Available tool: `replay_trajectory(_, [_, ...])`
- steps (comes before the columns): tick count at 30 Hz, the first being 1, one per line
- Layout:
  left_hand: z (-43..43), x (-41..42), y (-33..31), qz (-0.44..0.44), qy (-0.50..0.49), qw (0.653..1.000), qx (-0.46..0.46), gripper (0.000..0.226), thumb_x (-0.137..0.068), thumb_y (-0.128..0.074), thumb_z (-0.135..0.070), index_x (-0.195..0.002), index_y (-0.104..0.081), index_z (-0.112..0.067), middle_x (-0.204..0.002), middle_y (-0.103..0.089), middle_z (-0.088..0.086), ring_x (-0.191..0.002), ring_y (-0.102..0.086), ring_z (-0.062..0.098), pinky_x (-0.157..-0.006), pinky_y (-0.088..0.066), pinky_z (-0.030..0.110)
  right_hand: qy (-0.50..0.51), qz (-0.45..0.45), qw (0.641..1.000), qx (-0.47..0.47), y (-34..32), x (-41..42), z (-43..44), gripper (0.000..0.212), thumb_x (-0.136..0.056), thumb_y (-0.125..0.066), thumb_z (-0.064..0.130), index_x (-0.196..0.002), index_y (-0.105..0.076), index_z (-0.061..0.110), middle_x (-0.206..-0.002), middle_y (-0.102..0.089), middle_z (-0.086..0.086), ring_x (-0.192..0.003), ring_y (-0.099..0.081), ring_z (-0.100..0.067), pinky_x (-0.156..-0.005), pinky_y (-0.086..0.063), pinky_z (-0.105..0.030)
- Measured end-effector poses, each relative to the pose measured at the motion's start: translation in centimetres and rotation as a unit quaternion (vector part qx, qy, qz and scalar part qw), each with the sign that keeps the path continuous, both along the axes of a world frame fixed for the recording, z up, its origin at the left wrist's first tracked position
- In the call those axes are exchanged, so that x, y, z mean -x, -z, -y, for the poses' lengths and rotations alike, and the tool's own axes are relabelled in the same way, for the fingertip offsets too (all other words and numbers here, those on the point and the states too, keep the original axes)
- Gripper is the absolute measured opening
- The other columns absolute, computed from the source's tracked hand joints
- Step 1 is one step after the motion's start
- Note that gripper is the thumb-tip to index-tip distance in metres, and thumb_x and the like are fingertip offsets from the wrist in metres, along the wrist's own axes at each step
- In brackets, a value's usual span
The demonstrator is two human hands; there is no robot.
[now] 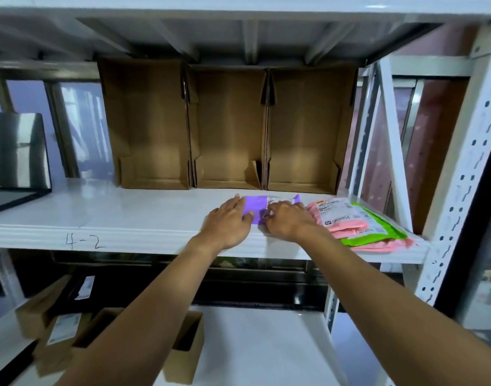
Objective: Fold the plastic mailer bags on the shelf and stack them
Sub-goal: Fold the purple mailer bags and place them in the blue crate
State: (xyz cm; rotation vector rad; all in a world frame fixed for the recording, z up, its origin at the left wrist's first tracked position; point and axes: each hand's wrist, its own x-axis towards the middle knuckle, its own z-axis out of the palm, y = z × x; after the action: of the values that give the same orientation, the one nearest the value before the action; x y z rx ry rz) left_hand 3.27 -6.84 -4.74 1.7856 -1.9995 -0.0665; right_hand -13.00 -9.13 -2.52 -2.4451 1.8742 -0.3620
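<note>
The purple mailer bag (255, 204) lies flat on the shelf (127, 213), near the front edge and just left of the stack of pink and green mailer bags (358, 224). The left hand (229, 221) rests on the bag's left portion with straight, relaxed fingers, pressing it down. The right hand (290, 222) covers the bag's right portion with fingers curled down onto the film, apparently pinching a fold near the white label; the contact itself is partly hidden by the knuckles. Hazard 1: the film is likely slick and springy, so if pressure is lifted before the crease sets, the fold may reopen. Hazard 2: the bag lies close to the shelf's front lip, so an inward sweep of either hand could drag it over the edge to the lower level. Hazard 3: the stack's lower bags overhang the shelf front at the right, and the right forearm passes just beside them, so a sideways nudge could fan the stack or tip it off. Hazard 4: uneven pressure between the two hands may skew the fold, which would make the bag sit crooked on the stack. The cardboard boxes (230, 129) behind stand apart from the bag and pose little obstruction.
</note>
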Motion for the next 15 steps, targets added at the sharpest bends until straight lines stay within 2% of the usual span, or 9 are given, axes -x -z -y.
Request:
replay_trajectory(2, [0.2,-0.6,-0.3,-0.054,0.001,0.999,0.005,0.059,-0.107,-0.027,-0.044,-0.161,-0.017,-0.021,-0.168,-0.01,-0.004,-0.154,-0.01,0.014,-0.125,-0.011,0.035,-0.021,-0.02,1.0,0.01,0.0,-0.8,0.0,0.04,-0.094,-0.044,0.05,-0.112,-0.06,0.018,-0.124,-0.06,-0.01,-0.12,-0.051,-0.033,-0.106,-0.031,-0.048])
replay_trajectory(5, [0.3,-1.4,-0.7,-0.099,-0.003,0.995,0.005,0.059,-0.107,-0.031,-0.043,-0.16,-0.019,-0.022,-0.168,-0.015,-0.004,-0.154,-0.014,0.017,-0.125,-0.015,0.038,-0.043,0.022,0.999,0.013,0.2,-1.8,-0.4,0.035,-0.092,-0.045,0.049,-0.108,-0.062,0.023,-0.122,-0.061,-0.01,-0.118,-0.048,-0.038,-0.105,-0.034,-0.047])
replay_trajectory(8, [0.3,-2.3,-1.4,-0.089,-0.016,0.996,0.001,0.058,-0.106,-0.038,-0.04,-0.159,-0.026,-0.021,-0.164,-0.029,0.004,-0.15,-0.027,0.027,-0.121,-0.024,0.039,-0.077,0.07,0.995,0.01,0.5,-3.1,-1.6,0.031,-0.093,-0.044,0.045,-0.11,-0.064,0.028,-0.122,-0.062,-0.007,-0.119,-0.042,-0.038,-0.101,-0.039,-0.048])
replay_trajectory(12, [0.7,-3.5,-2.6,-0.063,-0.047,0.997,-0.006,0.049,-0.102,-0.041,-0.029,-0.15,-0.046,-0.018,-0.155,-0.044,0.01,-0.142,-0.039,0.033,-0.115,-0.032,0.037,-0.093,0.111,0.987,0.071,0.9,-5.7,-3.6,0.031,-0.095,-0.044,0.035,-0.103,-0.068,0.017,-0.109,-0.066,-0.011,-0.11,-0.045,-0.037,-0.094,-0.04,-0.042])
replay_trajectory(15, [0.3,-4.3,-2.6,-0.017,-0.03,0.999,-0.036,0.04,-0.103,-0.037,-0.026,-0.136,-0.057,-0.015,-0.146,-0.052,0.012,-0.131,-0.048,0.034,-0.107,-0.039,0.039,-0.07,0.165,0.978,0.103,0.8,-6.8,-3.8,0.032,-0.097,-0.044,0.027,-0.107,-0.071,0.015,-0.111,-0.068,-0.012,-0.112,-0.045,-0.036,-0.094,-0.04,-0.04])
